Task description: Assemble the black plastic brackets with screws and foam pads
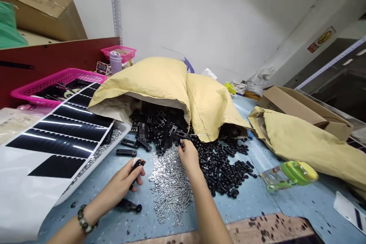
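My left hand (pixel 126 179), a beaded bracelet on its wrist, is closed around a black plastic part (pixel 138 164) held over the blue table. My right hand (pixel 189 155) reaches to the far end of a heap of small silver screws and nuts (pixel 171 187). Its fingertips are pinched beside the black parts; what they hold, if anything, is too small to make out. Long black plastic parts (pixel 164 122) spill from a yellow paper sack (pixel 148 80). Smaller black pieces (pixel 223 164) lie to the right of my right hand. Another black part (pixel 128 206) rests below my left hand.
A second yellow sack (pixel 211 103) leans beside the first. Left of my hands, a white sheet with black strips (pixel 68 133) partly covers a tray of metal pieces (pixel 110 145). A pink basket (pixel 31 91) stands behind. To the right lie a green-lidded bottle (pixel 294 175) and another sack (pixel 309 141).
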A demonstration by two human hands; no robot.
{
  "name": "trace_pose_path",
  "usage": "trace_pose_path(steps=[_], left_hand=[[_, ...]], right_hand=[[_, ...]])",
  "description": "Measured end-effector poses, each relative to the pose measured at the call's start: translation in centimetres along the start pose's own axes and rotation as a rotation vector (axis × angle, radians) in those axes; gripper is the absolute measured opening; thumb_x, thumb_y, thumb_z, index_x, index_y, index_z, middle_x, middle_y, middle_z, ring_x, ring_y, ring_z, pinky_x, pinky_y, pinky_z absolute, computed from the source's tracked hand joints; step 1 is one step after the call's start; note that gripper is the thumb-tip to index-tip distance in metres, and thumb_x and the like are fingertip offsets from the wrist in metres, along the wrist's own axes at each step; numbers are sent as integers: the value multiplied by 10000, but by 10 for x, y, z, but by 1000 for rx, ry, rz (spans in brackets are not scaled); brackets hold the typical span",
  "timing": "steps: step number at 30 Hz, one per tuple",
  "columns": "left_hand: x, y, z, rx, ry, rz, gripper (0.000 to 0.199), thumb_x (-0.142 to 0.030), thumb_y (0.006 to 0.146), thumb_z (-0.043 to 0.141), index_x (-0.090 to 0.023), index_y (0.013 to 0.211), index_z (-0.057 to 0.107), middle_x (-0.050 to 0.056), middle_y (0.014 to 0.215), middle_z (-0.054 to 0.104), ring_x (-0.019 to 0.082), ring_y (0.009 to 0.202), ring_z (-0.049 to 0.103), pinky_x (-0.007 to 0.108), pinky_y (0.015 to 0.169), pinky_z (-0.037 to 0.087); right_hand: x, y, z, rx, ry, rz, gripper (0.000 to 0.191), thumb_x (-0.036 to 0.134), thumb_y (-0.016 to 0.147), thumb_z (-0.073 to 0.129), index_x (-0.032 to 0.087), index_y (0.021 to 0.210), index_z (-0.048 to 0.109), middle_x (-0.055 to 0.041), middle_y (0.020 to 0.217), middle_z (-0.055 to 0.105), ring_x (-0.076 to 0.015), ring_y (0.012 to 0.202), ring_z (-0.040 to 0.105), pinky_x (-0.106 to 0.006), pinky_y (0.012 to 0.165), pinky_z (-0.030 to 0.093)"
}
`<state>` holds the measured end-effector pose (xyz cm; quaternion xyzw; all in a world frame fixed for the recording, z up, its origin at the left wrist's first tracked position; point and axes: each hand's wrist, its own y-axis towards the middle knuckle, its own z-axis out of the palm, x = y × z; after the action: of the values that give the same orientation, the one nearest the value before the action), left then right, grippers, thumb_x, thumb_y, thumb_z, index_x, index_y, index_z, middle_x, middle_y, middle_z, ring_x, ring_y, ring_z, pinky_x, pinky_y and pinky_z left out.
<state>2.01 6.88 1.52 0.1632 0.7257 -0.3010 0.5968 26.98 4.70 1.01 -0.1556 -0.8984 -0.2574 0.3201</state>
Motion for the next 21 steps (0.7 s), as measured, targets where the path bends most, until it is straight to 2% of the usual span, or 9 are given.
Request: trace_pose_path(steps=[2, 7, 11, 13, 17, 21], left_hand=[[-3, 0, -1, 25, 96, 37, 338, -543, 929, 391, -226, 1007, 479, 15, 881, 584, 184, 705, 567, 283, 573, 459], [-17, -2, 2, 51, 390, 284, 228, -432, 958, 435, -226, 1025, 504, 30, 975, 620, 218, 891, 575, 340, 760, 454], [-25, -8, -2, 13, 580, 367, 236, -436, 968, 431, -214, 940, 508, 17, 851, 604, 202, 752, 574, 327, 692, 439], [-28, -10, -6, 32, 623, 416, 220, -423, 966, 444, -214, 944, 510, 19, 859, 606, 199, 751, 579, 319, 686, 442], [-31, -11, -11, 30, 721, 511, 180, -384, 962, 453, -222, 1019, 506, 35, 944, 625, 214, 817, 606, 316, 692, 452], [-32, -11, -9, -16, 872, 559, 197, -377, 967, 415, -203, 937, 503, 38, 846, 618, 221, 734, 606, 308, 609, 424]], right_hand=[[15, -20, -5, 54, 114, -32, 155, 124, 805, 530, 175, 908, 634, -59, 923, 642, -145, 729, 626, -259, 676, 515], [61, -61, -5, 286, 433, -98, 107, 183, 812, 592, 194, 868, 682, -34, 852, 671, -158, 759, 642, -249, 656, 520], [80, -65, -7, 331, 481, -159, 119, 198, 829, 594, 207, 870, 706, -43, 849, 686, -167, 756, 631, -277, 676, 505], [82, -64, -11, 334, 516, -121, 122, 223, 831, 598, 207, 875, 710, -44, 843, 685, -164, 731, 622, -276, 653, 501], [82, -63, -15, 343, 626, 74, 125, 274, 806, 631, 195, 859, 713, -30, 751, 658, -153, 633, 599, -262, 569, 496], [86, -64, -12, 359, 654, 125, 124, 280, 785, 647, 189, 840, 711, -15, 701, 634, -145, 599, 603, -257, 559, 493]])
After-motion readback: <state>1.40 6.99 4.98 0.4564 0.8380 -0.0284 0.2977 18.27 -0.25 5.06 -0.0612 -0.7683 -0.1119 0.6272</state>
